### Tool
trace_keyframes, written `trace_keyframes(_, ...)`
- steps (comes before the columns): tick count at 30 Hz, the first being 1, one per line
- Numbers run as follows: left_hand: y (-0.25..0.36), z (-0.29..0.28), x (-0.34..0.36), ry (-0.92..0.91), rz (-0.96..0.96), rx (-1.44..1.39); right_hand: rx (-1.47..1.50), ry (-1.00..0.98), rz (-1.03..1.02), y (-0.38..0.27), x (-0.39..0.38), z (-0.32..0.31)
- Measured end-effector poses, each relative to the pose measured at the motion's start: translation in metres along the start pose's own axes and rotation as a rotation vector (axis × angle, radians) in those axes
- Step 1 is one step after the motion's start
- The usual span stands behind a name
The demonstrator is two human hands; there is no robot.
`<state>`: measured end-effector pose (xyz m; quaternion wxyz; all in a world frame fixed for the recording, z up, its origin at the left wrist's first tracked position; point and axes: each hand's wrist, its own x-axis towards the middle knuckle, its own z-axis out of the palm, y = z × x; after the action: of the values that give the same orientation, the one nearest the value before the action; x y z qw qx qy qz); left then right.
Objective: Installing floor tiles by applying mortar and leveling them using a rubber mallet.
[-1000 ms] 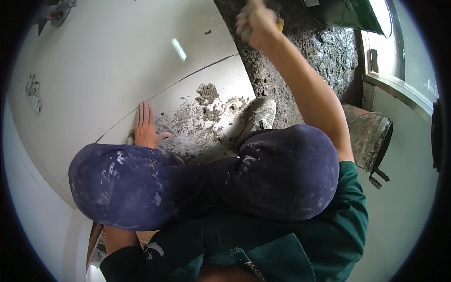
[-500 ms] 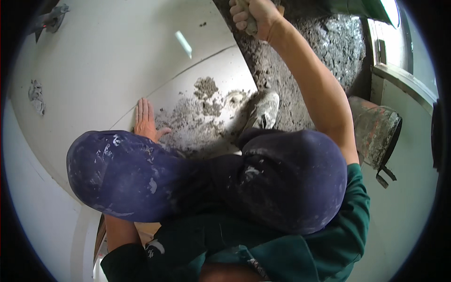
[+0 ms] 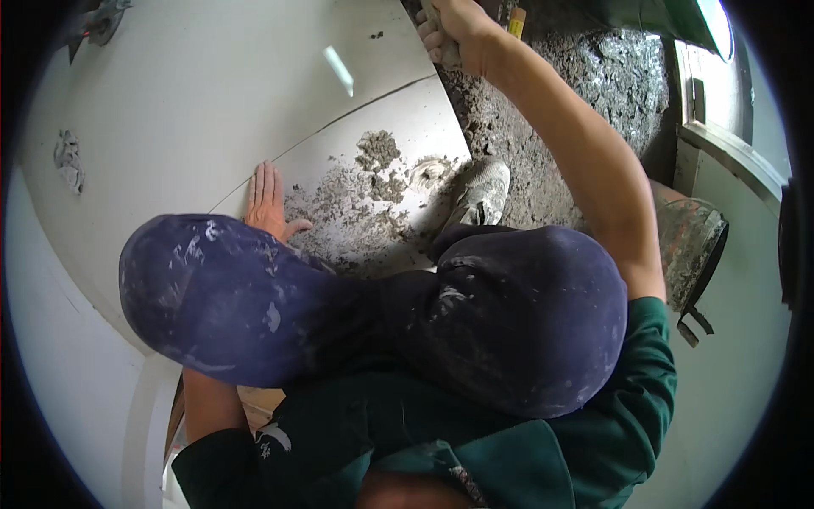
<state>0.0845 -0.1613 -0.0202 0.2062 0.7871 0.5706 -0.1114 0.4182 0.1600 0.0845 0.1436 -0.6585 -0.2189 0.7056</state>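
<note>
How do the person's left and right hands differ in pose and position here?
The left hand lies flat, fingers extended, while the right hand is curled around a greyish object.
The left hand rests on the white tiled surface; the right hand is farther forward, near that surface's edge beside the rough dark ground.
Both are bare.

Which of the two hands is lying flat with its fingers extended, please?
The left hand, palm down on the white tiles; the right hand, by contrast, is curled around a greyish object.
</note>
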Motion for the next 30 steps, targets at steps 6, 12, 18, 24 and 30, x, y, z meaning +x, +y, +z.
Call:
trace_keyframes(6, 0.009, -0.013, 0.017, -0.047, -0.029, -0.008, -0.622, 0.010, -0.832, 0.054, -0.005, -0.044)
trace_keyframes(12, -0.009, 0.005, 0.005, -0.109, 0.072, 0.094, -1.258, -0.304, -1.282, 0.136, -0.068, -0.034)
trace_keyframes(18, 0.000, -0.007, 0.018, 0.087, 0.052, -0.120, -1.528, -0.576, -0.788, 0.192, -0.033, -0.018)
trace_keyframes(24, -0.007, -0.124, 0.039, -0.709, -0.162, -0.947, -1.450, -0.775, -1.109, 0.163, -0.068, -0.002)
trace_keyframes(30, -0.079, -0.120, -0.102, -0.417, -0.466, -0.902, -1.493, -0.761, -0.863, 0.165, -0.058, -0.004)
